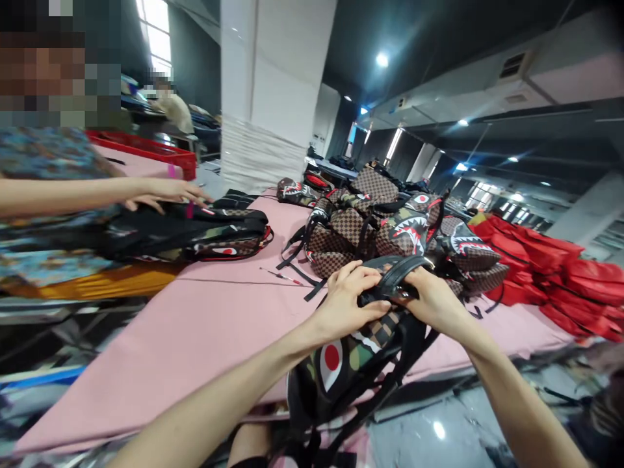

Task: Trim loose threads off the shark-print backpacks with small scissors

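Note:
A backpack [355, 354] with camouflage and brown check panels, a red eye print and black straps is tilted across the near edge of the pink-covered table [234, 331]. My left hand [353, 296] grips its upper end, with the thumb stretched along the check cloth. On the other side, my right hand [433, 299] is closed around the black edge by the top handle [402, 273]. Its fingertips are partly hidden behind the black material. The backpack's lower part and straps hang toward my lap.
Beyond my hands lies a pile of similar check backpacks [361, 227] with shark-mouth prints. Red bags [541, 260] are heaped at the right. At the left, a co-worker's hand [180, 192] is over another backpack [229, 234]. A thin pen-like item [283, 276] lies on the pink cover. A white pillar [273, 91] stands behind.

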The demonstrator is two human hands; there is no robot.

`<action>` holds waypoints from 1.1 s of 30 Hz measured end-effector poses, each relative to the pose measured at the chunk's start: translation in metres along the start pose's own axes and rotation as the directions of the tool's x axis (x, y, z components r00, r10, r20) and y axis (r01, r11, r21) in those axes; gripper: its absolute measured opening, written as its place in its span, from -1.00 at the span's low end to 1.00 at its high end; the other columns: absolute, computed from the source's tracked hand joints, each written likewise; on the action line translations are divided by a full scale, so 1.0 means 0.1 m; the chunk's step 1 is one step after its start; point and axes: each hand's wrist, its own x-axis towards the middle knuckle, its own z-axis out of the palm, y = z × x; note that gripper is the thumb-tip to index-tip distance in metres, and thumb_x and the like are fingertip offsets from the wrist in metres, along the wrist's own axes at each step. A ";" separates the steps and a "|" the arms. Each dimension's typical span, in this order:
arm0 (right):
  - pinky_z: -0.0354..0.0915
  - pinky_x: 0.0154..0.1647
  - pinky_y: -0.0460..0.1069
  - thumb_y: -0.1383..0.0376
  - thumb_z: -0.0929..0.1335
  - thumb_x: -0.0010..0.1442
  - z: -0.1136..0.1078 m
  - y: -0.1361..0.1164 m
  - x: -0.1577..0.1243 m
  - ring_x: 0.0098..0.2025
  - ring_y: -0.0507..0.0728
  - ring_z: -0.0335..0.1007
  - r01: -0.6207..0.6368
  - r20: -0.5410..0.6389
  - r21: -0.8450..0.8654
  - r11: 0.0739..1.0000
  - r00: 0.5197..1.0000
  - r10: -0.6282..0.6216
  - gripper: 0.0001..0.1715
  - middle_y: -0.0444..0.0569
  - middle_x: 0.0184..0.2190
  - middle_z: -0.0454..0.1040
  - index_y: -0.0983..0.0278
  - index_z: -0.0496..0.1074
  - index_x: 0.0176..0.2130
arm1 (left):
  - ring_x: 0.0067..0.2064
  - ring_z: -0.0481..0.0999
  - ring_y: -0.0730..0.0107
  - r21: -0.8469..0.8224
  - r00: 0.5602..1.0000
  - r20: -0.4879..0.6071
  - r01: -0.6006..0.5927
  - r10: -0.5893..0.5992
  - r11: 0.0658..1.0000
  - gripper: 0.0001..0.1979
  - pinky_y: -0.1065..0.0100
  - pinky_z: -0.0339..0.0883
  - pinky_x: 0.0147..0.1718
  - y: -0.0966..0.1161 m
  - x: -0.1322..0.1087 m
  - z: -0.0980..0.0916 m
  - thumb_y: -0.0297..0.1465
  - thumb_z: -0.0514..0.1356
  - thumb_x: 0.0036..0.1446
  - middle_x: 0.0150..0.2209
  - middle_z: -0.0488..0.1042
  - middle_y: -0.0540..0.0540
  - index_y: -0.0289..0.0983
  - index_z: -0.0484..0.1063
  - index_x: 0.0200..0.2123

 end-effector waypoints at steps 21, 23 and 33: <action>0.14 -0.36 -0.10 0.52 0.22 0.10 -0.18 0.16 -0.46 -0.30 0.07 0.36 0.240 -0.027 -0.022 0.971 0.970 -0.240 -0.72 -0.03 -0.30 0.45 0.28 0.39 -0.22 | 0.13 0.21 0.09 0.055 0.959 -0.282 0.059 -0.042 0.997 -0.82 -0.01 0.02 0.14 0.27 -0.20 0.36 -0.32 0.17 -0.06 -0.11 0.44 -0.12 -0.25 0.46 -0.35; 0.10 -0.42 -0.09 0.48 0.20 0.15 -0.19 0.18 -0.50 -0.34 0.07 0.36 0.274 -0.043 -0.067 0.959 0.960 -0.277 -0.75 -0.01 -0.32 0.45 0.29 0.37 -0.22 | 0.08 0.26 0.11 0.062 0.946 -0.318 0.084 -0.060 0.995 -0.83 0.00 0.05 0.12 0.35 -0.25 0.43 -0.35 0.16 -0.09 -0.13 0.43 -0.14 -0.27 0.46 -0.38; 0.08 -0.35 -0.07 0.46 0.23 0.05 -0.30 0.27 -0.68 -0.23 0.12 0.38 0.355 0.048 0.087 0.931 0.932 -0.360 -0.64 -0.03 -0.27 0.48 0.22 0.41 -0.16 | 0.00 0.35 0.21 0.130 0.904 -0.427 0.090 -0.026 0.987 -0.79 0.13 0.19 0.04 0.57 -0.42 0.64 -0.29 0.14 0.03 -0.14 0.43 -0.17 -0.29 0.44 -0.32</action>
